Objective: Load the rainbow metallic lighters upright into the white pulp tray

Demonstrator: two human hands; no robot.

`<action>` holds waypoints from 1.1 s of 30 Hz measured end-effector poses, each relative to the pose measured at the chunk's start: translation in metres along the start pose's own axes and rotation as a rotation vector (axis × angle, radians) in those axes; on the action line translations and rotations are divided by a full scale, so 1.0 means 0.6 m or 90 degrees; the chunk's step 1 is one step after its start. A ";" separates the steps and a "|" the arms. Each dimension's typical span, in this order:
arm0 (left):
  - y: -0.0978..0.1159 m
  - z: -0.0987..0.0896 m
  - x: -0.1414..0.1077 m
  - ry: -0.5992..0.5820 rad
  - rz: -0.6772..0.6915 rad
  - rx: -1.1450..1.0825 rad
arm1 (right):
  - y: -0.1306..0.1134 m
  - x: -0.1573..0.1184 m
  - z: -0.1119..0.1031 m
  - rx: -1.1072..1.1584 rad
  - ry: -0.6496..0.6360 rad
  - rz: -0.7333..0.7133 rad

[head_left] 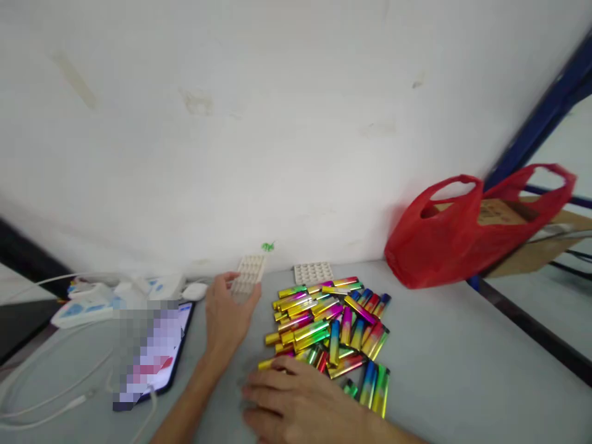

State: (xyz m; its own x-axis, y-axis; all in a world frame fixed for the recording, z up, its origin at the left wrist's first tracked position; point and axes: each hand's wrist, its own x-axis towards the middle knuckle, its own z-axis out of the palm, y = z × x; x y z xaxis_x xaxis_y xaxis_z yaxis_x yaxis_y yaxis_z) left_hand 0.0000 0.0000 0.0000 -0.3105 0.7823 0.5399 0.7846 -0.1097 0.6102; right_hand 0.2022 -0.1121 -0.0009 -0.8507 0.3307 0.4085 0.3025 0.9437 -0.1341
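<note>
**White tray (250, 270) is held next to a shiny pile of lighters (317, 317)**

The lighters are smooth, long and thin, and they shine like foil. They are painted in gold, pink, green, blue and red, and many are faded from one color into another. On the left side of the pile, most are laid sideways in a rough stack. On the right side, they are jumbled and turned many ways.

The white tray is seen just left of the pile, toward its back. It is flat and shaped like a box with four sides, and it is marked with rows of little squares. It is pinched between the thumb and fingers of the left hand (229, 317), so its bottom part is partly hidden.

The front of the pile is covered by the right hand (296, 401), with its fingers bent and held close together. Whether anything is held under it cannot be told.

Behind the pile, a second tray (313, 272) with little holes is set near the white wall (296, 135). Well left of the pile, a phone (172, 354), a power strip (87, 313) and thin white cables (46, 425) are spread on the gray table (439, 357). Right of the pile, a crinkly red plastic bag (439, 246) is placed, and brown cardboard (536, 253) can be seen beside it.
</note>
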 end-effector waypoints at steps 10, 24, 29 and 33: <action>0.028 -0.012 -0.012 0.008 0.133 -0.129 | 0.009 -0.015 -0.014 -0.015 -0.025 0.051; 0.063 -0.036 -0.042 -0.207 0.211 -0.273 | 0.011 -0.021 -0.017 0.027 -0.032 0.069; 0.057 -0.077 -0.054 -0.339 0.237 -0.380 | 0.035 -0.033 -0.013 0.051 0.151 0.133; 0.036 -0.086 -0.074 -0.335 0.257 -0.370 | 0.061 -0.048 -0.035 0.051 0.297 0.278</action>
State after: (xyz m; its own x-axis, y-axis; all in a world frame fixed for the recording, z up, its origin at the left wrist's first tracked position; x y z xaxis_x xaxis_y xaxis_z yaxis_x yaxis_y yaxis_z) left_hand 0.0028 -0.0690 0.0190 0.3318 0.7816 0.5283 0.3397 -0.6214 0.7060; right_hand 0.2466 -0.0872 0.0012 -0.3744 0.6627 0.6486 0.5305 0.7268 -0.4364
